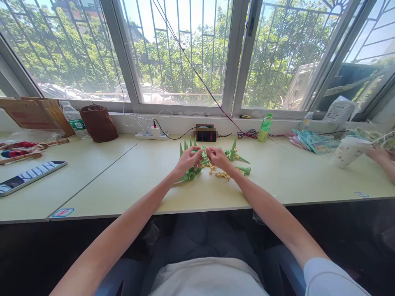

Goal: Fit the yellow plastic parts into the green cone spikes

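My left hand (189,159) and my right hand (217,158) meet over the table with fingertips almost touching. Both have thumb and fingers drawn together in a pinch; whatever sits between them is too small to make out. Beneath and left of my left hand lie green plastic cones (190,176), some with their hollow ends toward me. Behind the hands a few pointed green spikes (185,144) stand up. More green spikes (233,148) are on the right. Small yellow plastic pieces (222,176) are scattered between my forearms, next to another green cone (245,169).
A phone (206,135) leans by the window sill, left of a green bottle (265,128). Leftward are a power strip (151,135), a brown bag (98,123) and a large phone (32,176). At right, another person's hand (381,154) is by a white cup (351,152).
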`<state>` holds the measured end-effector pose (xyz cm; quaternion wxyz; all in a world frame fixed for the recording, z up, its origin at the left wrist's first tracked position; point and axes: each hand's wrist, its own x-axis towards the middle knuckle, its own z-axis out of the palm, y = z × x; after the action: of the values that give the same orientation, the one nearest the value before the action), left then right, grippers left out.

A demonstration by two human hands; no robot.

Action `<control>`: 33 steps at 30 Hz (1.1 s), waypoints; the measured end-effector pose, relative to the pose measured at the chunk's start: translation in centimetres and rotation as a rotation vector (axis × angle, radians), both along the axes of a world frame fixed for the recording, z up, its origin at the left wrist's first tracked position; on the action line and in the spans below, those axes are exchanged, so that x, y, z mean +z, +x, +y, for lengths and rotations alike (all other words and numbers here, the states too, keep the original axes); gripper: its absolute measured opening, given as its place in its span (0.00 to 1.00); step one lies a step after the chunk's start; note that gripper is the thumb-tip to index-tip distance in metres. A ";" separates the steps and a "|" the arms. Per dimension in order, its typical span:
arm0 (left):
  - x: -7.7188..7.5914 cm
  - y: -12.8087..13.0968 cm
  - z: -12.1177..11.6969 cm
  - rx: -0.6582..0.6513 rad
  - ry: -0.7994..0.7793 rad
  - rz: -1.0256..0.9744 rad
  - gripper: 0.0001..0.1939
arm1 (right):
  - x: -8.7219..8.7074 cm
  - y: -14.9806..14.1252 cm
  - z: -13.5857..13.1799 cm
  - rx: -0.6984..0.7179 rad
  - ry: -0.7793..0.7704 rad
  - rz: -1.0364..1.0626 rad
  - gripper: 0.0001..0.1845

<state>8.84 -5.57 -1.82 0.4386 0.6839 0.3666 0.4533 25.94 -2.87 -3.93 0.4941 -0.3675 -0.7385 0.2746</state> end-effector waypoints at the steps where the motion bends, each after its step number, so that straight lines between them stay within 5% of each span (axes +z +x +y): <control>1: -0.2 0.0 0.1 0.009 0.028 0.018 0.26 | 0.0 0.0 0.0 0.003 -0.005 -0.005 0.23; 19: -0.6 0.0 0.1 0.218 0.400 0.198 0.23 | 0.1 -0.3 -0.2 0.086 -0.184 0.069 0.27; 28: -0.3 0.4 0.6 0.129 0.164 -0.062 0.21 | 0.2 -0.4 -0.2 0.010 -0.063 0.150 0.27; 33: 0.0 0.2 0.5 -0.039 -0.176 -0.167 0.25 | 0.3 -0.4 -0.7 0.016 0.062 0.017 0.25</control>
<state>9.08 -5.05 -1.86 0.5345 0.6097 0.3538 0.4662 25.56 -3.54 -3.65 0.5093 -0.3439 -0.7452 0.2588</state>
